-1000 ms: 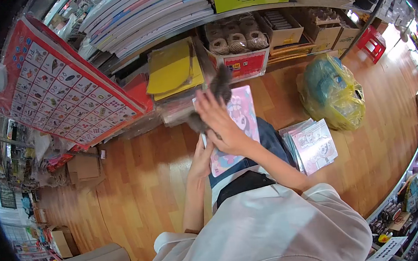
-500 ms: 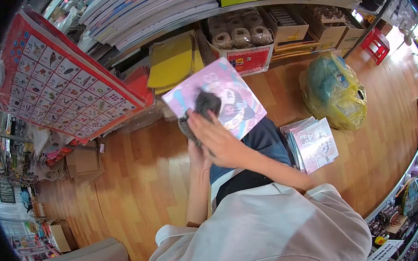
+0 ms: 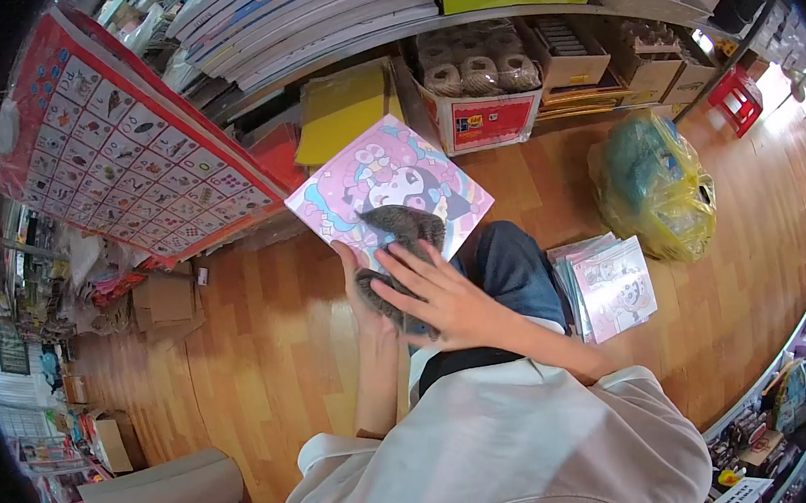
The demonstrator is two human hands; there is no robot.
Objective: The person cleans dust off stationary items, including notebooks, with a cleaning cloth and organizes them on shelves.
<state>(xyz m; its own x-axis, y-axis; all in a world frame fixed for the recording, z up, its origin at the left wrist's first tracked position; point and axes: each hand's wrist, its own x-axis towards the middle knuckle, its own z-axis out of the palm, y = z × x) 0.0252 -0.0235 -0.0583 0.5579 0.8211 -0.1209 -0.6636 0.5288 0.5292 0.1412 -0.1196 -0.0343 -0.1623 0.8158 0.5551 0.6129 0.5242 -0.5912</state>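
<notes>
A pink book (image 3: 330, 189) with cartoon characters on its cover is tilted above my lap. My left hand (image 3: 369, 298) supports its near left edge, thumb side showing, the other fingers mostly hidden. Across the lower part of the cover lies a dark grey cloth (image 3: 412, 227), bunched up, with part of it hanging over the near edge. My right hand (image 3: 456, 304) presses this cloth onto the cover, fingers spread over it. Beside my right knee a stack of similar thin books (image 3: 617, 290) rests on the wooden floor.
A yellow plastic bag (image 3: 657, 191) sits on the floor to the right. Ahead are shelves with stacked books (image 3: 306, 20), a box of twine rolls (image 3: 478, 72) and yellow sheets (image 3: 343, 113). A red-edged alphabet chart (image 3: 125, 142) stands at the left. Behind the bag is a red stool (image 3: 737, 100).
My right hand and the cloth have moved down and slightly right over the cover. The book has shifted a little left, showing more of its picture.
</notes>
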